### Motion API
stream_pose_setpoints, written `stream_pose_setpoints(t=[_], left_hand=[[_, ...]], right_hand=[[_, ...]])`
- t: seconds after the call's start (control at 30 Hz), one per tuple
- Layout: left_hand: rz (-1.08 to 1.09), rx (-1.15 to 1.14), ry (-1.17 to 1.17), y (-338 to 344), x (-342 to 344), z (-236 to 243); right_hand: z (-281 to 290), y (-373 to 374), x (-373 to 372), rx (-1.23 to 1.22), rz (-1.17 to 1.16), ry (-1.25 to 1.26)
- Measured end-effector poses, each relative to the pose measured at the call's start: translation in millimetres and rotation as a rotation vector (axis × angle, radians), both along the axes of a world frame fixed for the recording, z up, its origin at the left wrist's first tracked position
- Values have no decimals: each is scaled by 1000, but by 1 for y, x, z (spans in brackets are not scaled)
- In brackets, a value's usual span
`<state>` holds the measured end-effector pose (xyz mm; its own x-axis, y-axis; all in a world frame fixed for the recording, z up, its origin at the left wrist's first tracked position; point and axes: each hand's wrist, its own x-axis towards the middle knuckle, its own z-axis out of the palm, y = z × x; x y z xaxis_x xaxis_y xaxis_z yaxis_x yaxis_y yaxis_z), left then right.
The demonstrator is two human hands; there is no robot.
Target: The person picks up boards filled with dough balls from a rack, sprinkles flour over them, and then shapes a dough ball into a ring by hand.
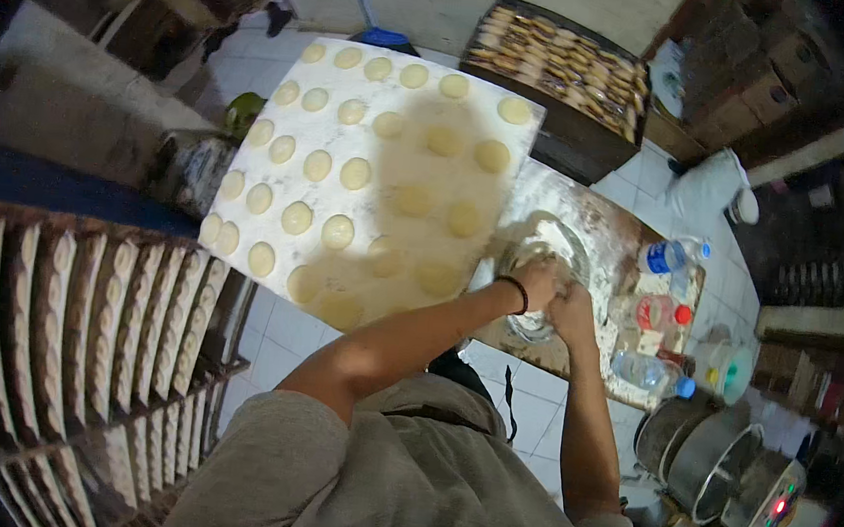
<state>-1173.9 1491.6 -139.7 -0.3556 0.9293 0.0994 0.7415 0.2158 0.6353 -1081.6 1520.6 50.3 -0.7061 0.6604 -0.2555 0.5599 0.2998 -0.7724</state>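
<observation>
My left hand, with a dark bracelet at its wrist, is over a round metal bowl of white flour. Close against it, my right hand is also above the bowl. The fingers of both hands look curled in, and whatever is between them is hidden. To the left, a floured white board carries several rows of flat round dough pieces. My shadow falls across the board's right part.
Plastic bottles stand or lie on the floury table right of the bowl. A dark tray of browned baked pieces sits beyond. A rack of loaded trays rises at left. Large metal pots stand at lower right.
</observation>
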Motion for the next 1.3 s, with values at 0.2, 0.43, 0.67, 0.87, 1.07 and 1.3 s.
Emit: stream_pose_setpoints(t=[0.2, 0.43, 0.67, 0.87, 1.07, 1.3], left_hand=[[232, 67, -950, -2, 21, 129], [256, 459, -920, -83, -58, 174], [-121, 280, -878, -215, -169, 130], [8, -258, 111, -345, -204, 156], [-241, -271, -196, -358, -214, 164], [-157, 92, -1009, -377, -202, 174]], right_hand=[[-82, -16, 5, -181, -294, 315], [37, -108, -111, -717, -343, 501], [-100, -116, -154, 197, 46, 85], [10, -195, -122, -13, -265, 296], [-27, -301, -97, -41, -265, 271], [-24, -340, -103, -773, -575, 436]])
